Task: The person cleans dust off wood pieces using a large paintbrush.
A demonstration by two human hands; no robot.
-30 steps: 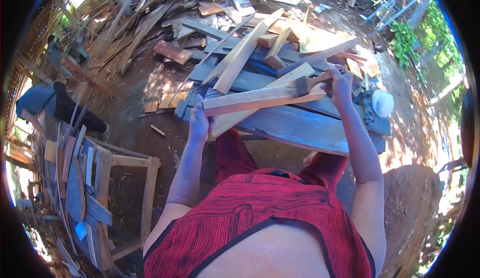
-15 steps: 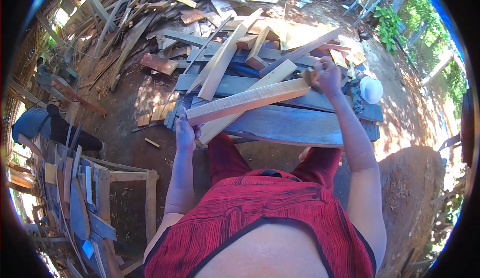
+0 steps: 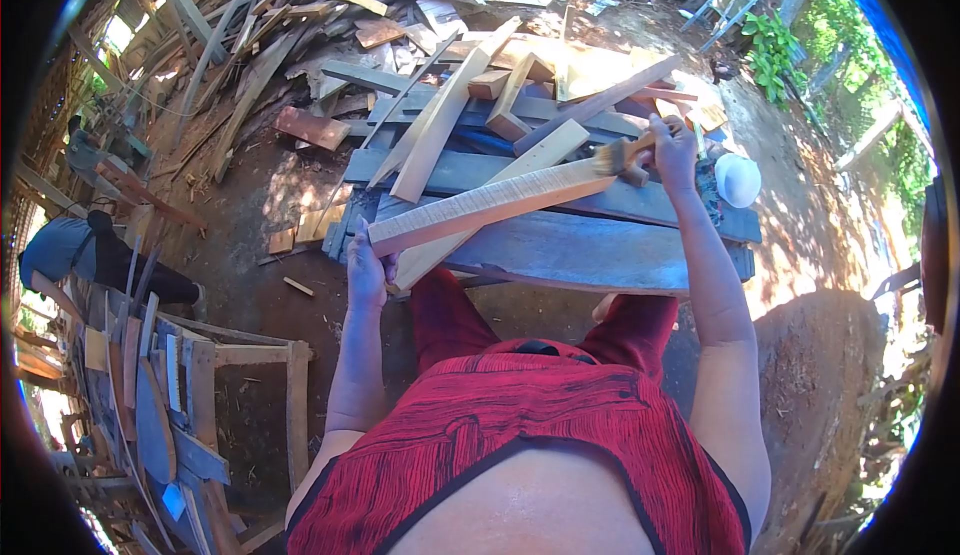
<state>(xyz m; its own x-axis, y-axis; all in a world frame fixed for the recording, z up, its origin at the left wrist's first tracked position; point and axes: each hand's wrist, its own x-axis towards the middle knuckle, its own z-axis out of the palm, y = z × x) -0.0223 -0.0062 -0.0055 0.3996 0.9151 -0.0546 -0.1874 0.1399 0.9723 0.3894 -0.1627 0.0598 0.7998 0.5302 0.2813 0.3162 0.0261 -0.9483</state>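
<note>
My left hand (image 3: 367, 267) is closed around the near left end of a squared wooden post (image 3: 490, 202), which slants up to the right above the workbench (image 3: 590, 250). Fine crosswise marks run along its upper face. In my right hand (image 3: 672, 147) is a paintbrush (image 3: 622, 162), its brown bristles touching or very close to the post's far right end. Under the post a pale wooden board (image 3: 545, 152) lies slantwise across the bench. A white container (image 3: 737, 181) stands at the bench's right end, just beyond my right wrist.
Loose boards (image 3: 450, 115) are piled across the far side of the bench. More scrap wood (image 3: 390, 5) covers the ground behind. On the left, a person (image 3: 70, 250) bends beside a wooden frame (image 3: 250, 355) with planks. A blue ladder (image 3: 735, 5) stands at the back right.
My right hand has shifted slightly right and turned the paintbrush, so more of its bristles show at the post's end. The left hand keeps its hold on the post.
</note>
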